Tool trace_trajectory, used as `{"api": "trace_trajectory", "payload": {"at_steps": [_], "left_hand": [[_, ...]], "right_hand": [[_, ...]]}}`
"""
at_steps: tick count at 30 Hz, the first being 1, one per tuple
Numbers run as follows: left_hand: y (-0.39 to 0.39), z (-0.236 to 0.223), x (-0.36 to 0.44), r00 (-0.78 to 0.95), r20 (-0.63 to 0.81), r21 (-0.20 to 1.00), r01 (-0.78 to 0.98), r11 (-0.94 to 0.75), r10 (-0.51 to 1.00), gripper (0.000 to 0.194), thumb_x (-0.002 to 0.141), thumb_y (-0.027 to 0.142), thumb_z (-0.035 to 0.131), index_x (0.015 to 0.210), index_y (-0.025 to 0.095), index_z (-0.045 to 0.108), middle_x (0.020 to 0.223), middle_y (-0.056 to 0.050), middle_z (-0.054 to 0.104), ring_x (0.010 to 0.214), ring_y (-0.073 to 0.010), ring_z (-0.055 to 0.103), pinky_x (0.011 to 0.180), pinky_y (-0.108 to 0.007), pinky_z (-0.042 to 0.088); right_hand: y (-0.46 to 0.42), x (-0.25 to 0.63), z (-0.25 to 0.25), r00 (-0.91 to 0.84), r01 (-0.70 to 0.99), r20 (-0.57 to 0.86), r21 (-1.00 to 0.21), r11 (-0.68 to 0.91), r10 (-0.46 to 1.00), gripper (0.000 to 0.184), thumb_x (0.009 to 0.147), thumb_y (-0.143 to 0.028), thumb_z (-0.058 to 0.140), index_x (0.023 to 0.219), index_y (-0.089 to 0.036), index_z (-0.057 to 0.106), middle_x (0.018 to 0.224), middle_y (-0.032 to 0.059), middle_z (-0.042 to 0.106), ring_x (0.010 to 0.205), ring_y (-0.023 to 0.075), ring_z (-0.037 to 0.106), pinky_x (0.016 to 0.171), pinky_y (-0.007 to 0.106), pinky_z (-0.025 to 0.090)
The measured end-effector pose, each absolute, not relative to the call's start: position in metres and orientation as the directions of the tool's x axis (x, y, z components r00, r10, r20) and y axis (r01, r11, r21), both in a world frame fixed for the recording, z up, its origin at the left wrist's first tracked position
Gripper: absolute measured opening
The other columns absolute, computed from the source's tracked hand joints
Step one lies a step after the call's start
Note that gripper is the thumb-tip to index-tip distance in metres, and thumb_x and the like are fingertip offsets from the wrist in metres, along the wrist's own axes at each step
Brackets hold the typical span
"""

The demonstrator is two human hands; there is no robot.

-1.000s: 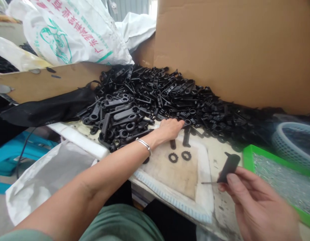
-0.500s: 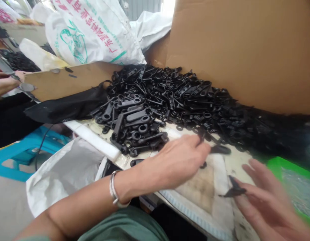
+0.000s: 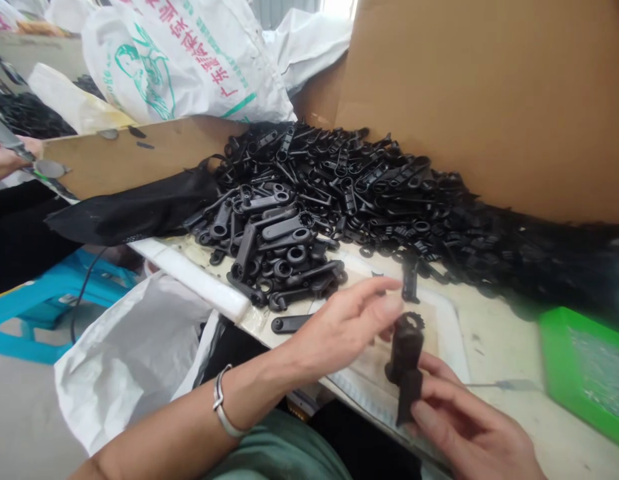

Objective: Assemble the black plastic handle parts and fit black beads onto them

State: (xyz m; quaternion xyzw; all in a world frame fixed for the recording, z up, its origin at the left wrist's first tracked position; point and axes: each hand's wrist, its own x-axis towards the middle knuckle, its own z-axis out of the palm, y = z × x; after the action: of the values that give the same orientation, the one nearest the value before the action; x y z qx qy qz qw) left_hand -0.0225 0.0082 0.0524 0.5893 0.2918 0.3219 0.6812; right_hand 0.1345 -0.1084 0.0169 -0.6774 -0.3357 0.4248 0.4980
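My right hand (image 3: 469, 433) is closed on the lower end of a black plastic lever part (image 3: 404, 363) and holds it upright over a worn white pad (image 3: 447, 327). A small toothed ring (image 3: 413, 320) sits at the lever's top end. My left hand (image 3: 347, 323), with a silver bangle on the wrist, reaches in from the left. Its thumb and forefinger pinch together at that ring. One more black lever (image 3: 409, 280) lies on the pad just beyond.
A big heap of black plastic levers and rings (image 3: 339, 193) lies against a cardboard wall (image 3: 489, 100). A green tray (image 3: 584, 360) stands at the right, with a thin metal pin (image 3: 504, 385) beside it. White sacks (image 3: 189, 60) stand behind. Another person's hand (image 3: 9, 157) works at far left.
My left hand has drawn back from the heap with a ring. My right hand has put down the pin tool, taken a lever and raised it upright. Both hands now meet over the pad.
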Motion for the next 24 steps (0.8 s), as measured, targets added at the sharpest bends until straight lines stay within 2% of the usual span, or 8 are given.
{"api": "trace_trajectory", "payload": {"at_steps": [2, 3, 6, 8, 11, 14, 18, 24], "left_hand": [[0.002, 0.047, -0.022, 0.634, -0.041, 0.954, -0.205, 0.219, 0.773, 0.055, 0.097, 0.044, 0.060, 0.142, 0.013, 0.052, 0.114, -0.011, 0.069, 0.101, -0.0176, 0.064, 0.090, -0.028, 0.048], [0.000, 0.043, -0.021, 0.654, -0.044, 0.934, -0.241, 0.263, 0.755, 0.053, 0.095, 0.041, 0.062, 0.139, 0.012, 0.055, 0.115, -0.012, 0.070, 0.103, -0.0185, 0.065, 0.092, -0.029, 0.048], [-0.003, 0.035, -0.020, 0.637, -0.070, 0.904, -0.285, 0.319, 0.767, 0.034, 0.094, 0.038, 0.064, 0.112, 0.010, 0.072, 0.101, -0.012, 0.074, 0.092, -0.0186, 0.067, 0.086, -0.028, 0.050], [-0.003, 0.032, -0.018, 0.575, -0.113, 0.896, -0.294, 0.333, 0.811, 0.031, 0.093, 0.038, 0.064, 0.096, 0.010, 0.076, 0.090, -0.011, 0.075, 0.085, -0.0179, 0.067, 0.084, -0.029, 0.050], [-0.001, 0.031, -0.016, 0.550, -0.178, 0.856, -0.322, 0.404, 0.816, 0.031, 0.091, 0.038, 0.064, 0.087, 0.009, 0.076, 0.079, -0.010, 0.073, 0.074, -0.0161, 0.065, 0.079, -0.029, 0.052], [-0.002, 0.030, -0.012, 0.566, -0.195, 0.849, -0.311, 0.427, 0.801, 0.030, 0.092, 0.034, 0.062, 0.084, 0.008, 0.074, 0.073, -0.007, 0.068, 0.067, -0.0126, 0.059, 0.072, -0.026, 0.050], [-0.006, 0.028, -0.009, 0.585, -0.167, 0.874, -0.285, 0.394, 0.793, 0.030, 0.094, 0.034, 0.058, 0.090, 0.009, 0.074, 0.075, -0.005, 0.063, 0.070, -0.0132, 0.056, 0.074, -0.028, 0.049], [-0.007, 0.021, -0.016, 0.624, -0.072, 0.933, -0.233, 0.273, 0.778, 0.035, 0.099, 0.040, 0.054, 0.109, 0.014, 0.074, 0.084, -0.004, 0.065, 0.077, -0.0146, 0.058, 0.075, -0.027, 0.047]], "right_hand": [[-0.104, 0.123, 0.019, 0.413, -0.080, -0.248, -0.968, -0.236, 0.876, 0.029, 0.071, -0.050, 0.084, 0.079, -0.023, 0.079, 0.140, 0.0089, 0.063, 0.103, 0.0280, 0.072, 0.062, 0.023, 0.060], [-0.101, 0.118, 0.021, 0.405, -0.117, -0.241, -0.970, -0.212, 0.882, 0.028, 0.072, -0.048, 0.084, 0.080, -0.022, 0.079, 0.139, 0.0095, 0.064, 0.108, 0.0299, 0.070, 0.062, 0.023, 0.060], [-0.094, 0.112, 0.021, 0.352, -0.152, -0.227, -0.971, -0.184, 0.908, 0.026, 0.073, -0.046, 0.085, 0.079, -0.022, 0.078, 0.132, 0.0108, 0.068, 0.107, 0.0303, 0.070, 0.061, 0.025, 0.061], [-0.094, 0.115, 0.019, 0.346, -0.152, -0.220, -0.972, -0.177, 0.912, 0.026, 0.073, -0.045, 0.085, 0.083, -0.022, 0.080, 0.128, 0.0114, 0.071, 0.102, 0.0292, 0.071, 0.060, 0.026, 0.061], [-0.097, 0.127, 0.012, 0.424, -0.081, -0.168, -0.986, -0.147, 0.890, 0.030, 0.071, -0.043, 0.087, 0.093, -0.023, 0.082, 0.116, 0.0115, 0.076, 0.099, 0.0299, 0.073, 0.065, 0.030, 0.064], [-0.097, 0.134, 0.009, 0.553, 0.100, -0.063, -0.985, -0.141, 0.831, 0.036, 0.072, -0.044, 0.087, 0.100, -0.023, 0.082, 0.104, 0.0090, 0.080, 0.090, 0.0275, 0.075, 0.072, 0.033, 0.065], [-0.086, 0.126, 0.018, 0.604, 0.212, 0.038, -0.970, -0.115, 0.796, 0.036, 0.075, -0.044, 0.085, 0.107, -0.028, 0.080, 0.101, 0.0035, 0.080, 0.081, 0.0206, 0.075, 0.072, 0.029, 0.064], [-0.071, 0.118, 0.026, 0.601, 0.301, 0.050, -0.939, -0.168, 0.798, 0.037, 0.076, -0.051, 0.081, 0.106, -0.029, 0.080, 0.090, 0.0005, 0.080, 0.072, 0.0169, 0.073, 0.068, 0.026, 0.064]]}}
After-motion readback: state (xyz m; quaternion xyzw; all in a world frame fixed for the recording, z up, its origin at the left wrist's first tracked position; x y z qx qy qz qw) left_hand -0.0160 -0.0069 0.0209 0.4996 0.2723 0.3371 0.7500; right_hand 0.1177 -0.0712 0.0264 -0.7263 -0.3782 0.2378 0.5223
